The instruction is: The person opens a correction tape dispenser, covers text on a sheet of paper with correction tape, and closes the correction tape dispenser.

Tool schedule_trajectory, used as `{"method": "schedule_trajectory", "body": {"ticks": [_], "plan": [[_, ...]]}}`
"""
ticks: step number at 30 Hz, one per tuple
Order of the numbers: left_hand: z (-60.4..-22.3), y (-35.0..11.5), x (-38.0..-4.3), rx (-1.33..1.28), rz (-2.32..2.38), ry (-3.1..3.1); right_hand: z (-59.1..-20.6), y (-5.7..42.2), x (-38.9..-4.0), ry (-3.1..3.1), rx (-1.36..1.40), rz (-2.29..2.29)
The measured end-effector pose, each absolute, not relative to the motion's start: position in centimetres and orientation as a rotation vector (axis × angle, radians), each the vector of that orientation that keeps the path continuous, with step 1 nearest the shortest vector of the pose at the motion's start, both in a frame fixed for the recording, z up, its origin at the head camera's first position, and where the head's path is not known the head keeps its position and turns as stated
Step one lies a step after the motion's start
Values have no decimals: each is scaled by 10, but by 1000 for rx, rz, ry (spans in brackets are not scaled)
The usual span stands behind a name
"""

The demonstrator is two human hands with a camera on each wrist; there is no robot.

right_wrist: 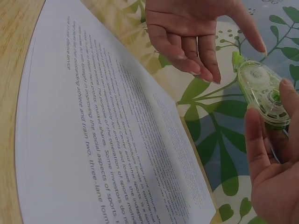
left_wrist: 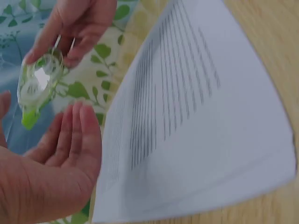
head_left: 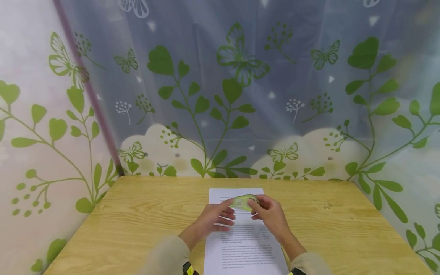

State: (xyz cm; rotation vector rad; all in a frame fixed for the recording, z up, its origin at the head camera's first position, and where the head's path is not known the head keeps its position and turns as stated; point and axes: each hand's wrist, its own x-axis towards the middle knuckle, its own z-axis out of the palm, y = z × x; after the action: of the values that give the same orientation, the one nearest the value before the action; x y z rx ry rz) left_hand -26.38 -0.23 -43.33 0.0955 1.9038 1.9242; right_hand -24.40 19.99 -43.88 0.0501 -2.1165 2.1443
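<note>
A clear correction tape dispenser (right_wrist: 262,91) with a bright green tip is held above the printed paper (head_left: 245,244). My right hand (head_left: 273,217) pinches its rounded end between thumb and fingers. At the dispenser's tip end, my left hand (head_left: 211,219) is held with fingers extended and relaxed. In the right wrist view a gap shows between the left hand (right_wrist: 196,32) and the green tip. The left wrist view shows the dispenser (left_wrist: 39,81) in the right hand (left_wrist: 84,23), with the left palm (left_wrist: 60,172) beneath.
The paper, a stack of printed sheets, lies on a wooden table (head_left: 144,214). Behind the table hangs a curtain (head_left: 199,114) with green leaves and butterflies. A similar patterned curtain (head_left: 41,126) covers the left side.
</note>
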Motion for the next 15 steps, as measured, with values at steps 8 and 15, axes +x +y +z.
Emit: {"method": "schedule_trajectory", "body": {"ticks": [8, 15], "plan": [[-429, 10, -253, -46, 2030, 1814, -442, 196, -243, -2119, 129, 2132], [-426, 15, -251, -136, 2110, 1736, -443, 192, -241, -2122, 137, 2113]]}}
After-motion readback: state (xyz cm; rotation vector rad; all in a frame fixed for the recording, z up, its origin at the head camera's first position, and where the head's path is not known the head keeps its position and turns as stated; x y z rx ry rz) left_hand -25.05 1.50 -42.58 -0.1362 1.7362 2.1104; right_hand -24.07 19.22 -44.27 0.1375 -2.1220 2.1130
